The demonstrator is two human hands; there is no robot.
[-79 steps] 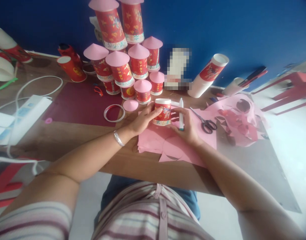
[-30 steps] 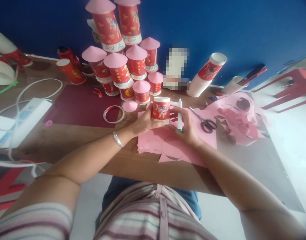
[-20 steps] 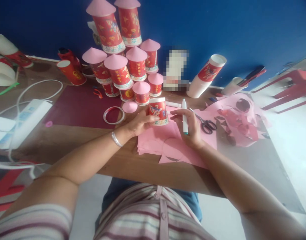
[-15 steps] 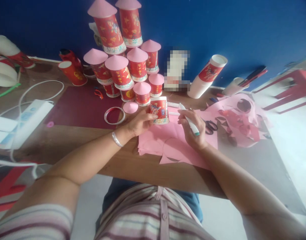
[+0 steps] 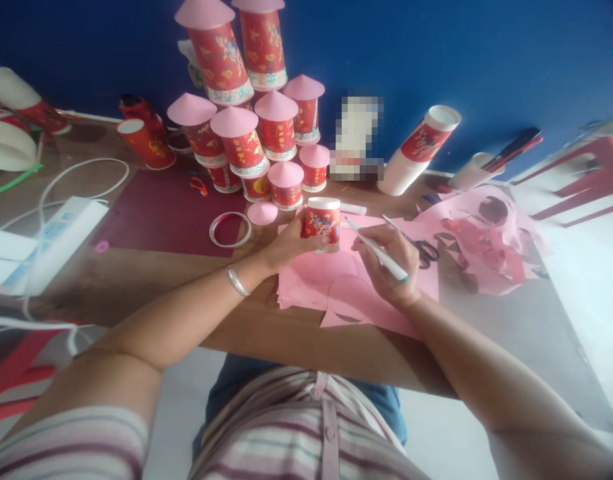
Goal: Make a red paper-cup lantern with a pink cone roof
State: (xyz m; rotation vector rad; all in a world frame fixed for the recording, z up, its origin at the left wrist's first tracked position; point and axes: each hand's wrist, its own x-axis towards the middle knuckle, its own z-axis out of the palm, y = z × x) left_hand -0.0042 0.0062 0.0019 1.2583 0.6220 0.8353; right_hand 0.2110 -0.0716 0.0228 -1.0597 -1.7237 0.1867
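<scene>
My left hand point(image 5: 292, 245) is wrapped round a red patterned paper cup point(image 5: 322, 221) with a white rim, held upright over pink paper sheets point(image 5: 313, 283). In my right hand point(image 5: 392, 263) is a white marker point(image 5: 383, 257) with a green end, its tip slanting up toward the cup but apart from it. Another white marker point(image 5: 353, 209) lies just behind the cup. Black-handled scissors point(image 5: 427, 253) rest beside my right hand, partly hidden by it. A small pink paper cone point(image 5: 262, 213) sits left of the cup.
Behind stand several red cups with pink cone roofs point(image 5: 235, 123), some stacked. A tape roll point(image 5: 229, 230) lies on a maroon sheet point(image 5: 171, 213). Pink paper scraps point(image 5: 486, 247), a stack of cups point(image 5: 419, 150) and a pen holder point(image 5: 476, 171) are at right; a white box point(image 5: 61, 243) is at left.
The cup has turned in my left hand and stands more upright, with its picture facing me more. My right hand with the marker has shifted slightly right and down.
</scene>
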